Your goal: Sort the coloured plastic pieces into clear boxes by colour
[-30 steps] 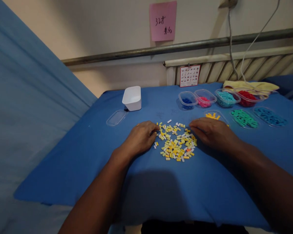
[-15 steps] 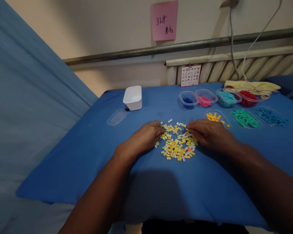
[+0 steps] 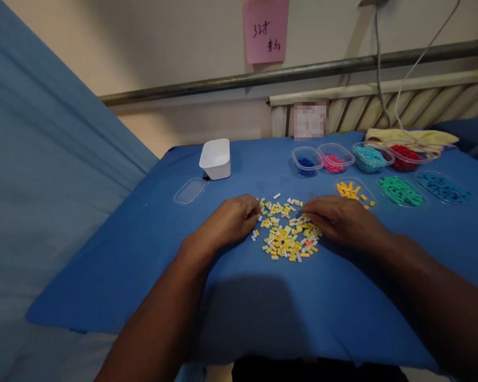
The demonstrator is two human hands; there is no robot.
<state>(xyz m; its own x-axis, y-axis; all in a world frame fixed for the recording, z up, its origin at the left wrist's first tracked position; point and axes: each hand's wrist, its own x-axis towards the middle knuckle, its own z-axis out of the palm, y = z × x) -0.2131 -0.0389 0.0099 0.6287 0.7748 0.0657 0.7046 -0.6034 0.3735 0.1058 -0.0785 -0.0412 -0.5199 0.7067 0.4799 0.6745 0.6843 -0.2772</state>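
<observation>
Small yellow, pale yellow and white toy bricks (image 3: pixel 286 240) lie in a loose pile on the blue cloth, with an orange one among them. At the pile's left edge is my left hand (image 3: pixel 239 215), its fingers curled closed; whatever may be in them is hidden. My right hand (image 3: pixel 338 216) rests by the upper right edge, thumb and fingers pinched together over the outermost bricks. Any piece in that pinch is too small to make out.
Behind the pile to the left stand a white tub (image 3: pixel 215 160) and a clear lid (image 3: pixel 190 191). At the right are tubs of blue (image 3: pixel 306 165), pink (image 3: pixel 334 163), light blue (image 3: pixel 370 158) and red pieces (image 3: pixel 404 157), plus lids bearing orange (image 3: pixel 348 190), green (image 3: pixel 401 191) and teal pieces (image 3: pixel 444 187).
My left hand has drawn a little to the left, away from the pile's edge, uncovering some bricks. My right hand has barely shifted.
</observation>
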